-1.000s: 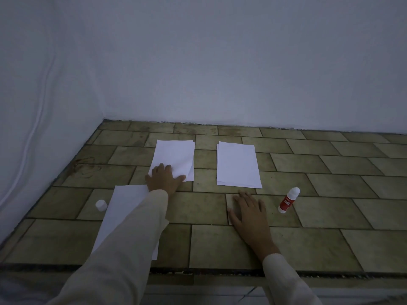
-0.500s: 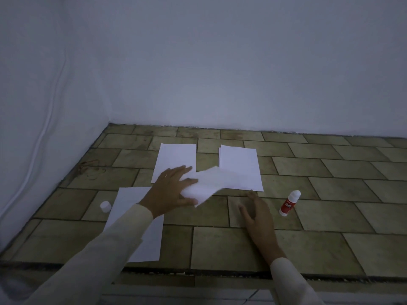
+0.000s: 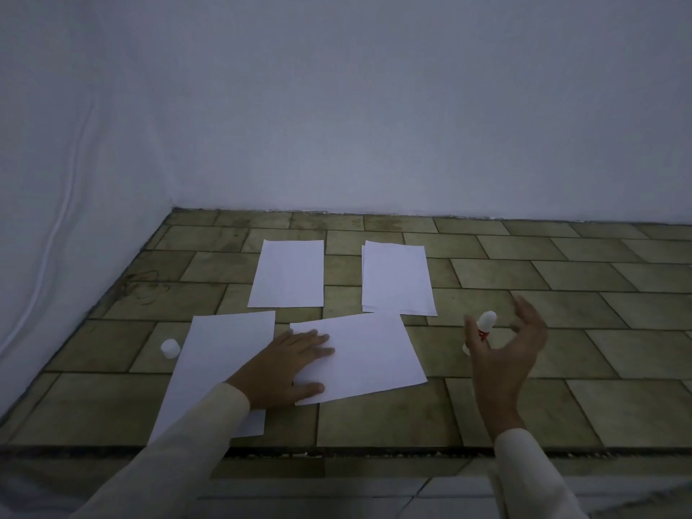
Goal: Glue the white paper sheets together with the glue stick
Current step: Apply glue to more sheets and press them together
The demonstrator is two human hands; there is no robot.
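One sheet [image 3: 374, 354], in the air half a second ago, now lies on the tiles [image 3: 374, 417] under the left hand [image 3: 284, 368], fingers straight and together. The right hand [image 3: 501, 354] has lifted, fingers spread apart around the standing glue stick [image 3: 488, 322], not gripping it.

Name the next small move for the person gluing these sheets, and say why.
Probably close the right hand round the glue stick and lift it: that hand curves about it without gripping yet, while the left hand presses the front sheet flat.
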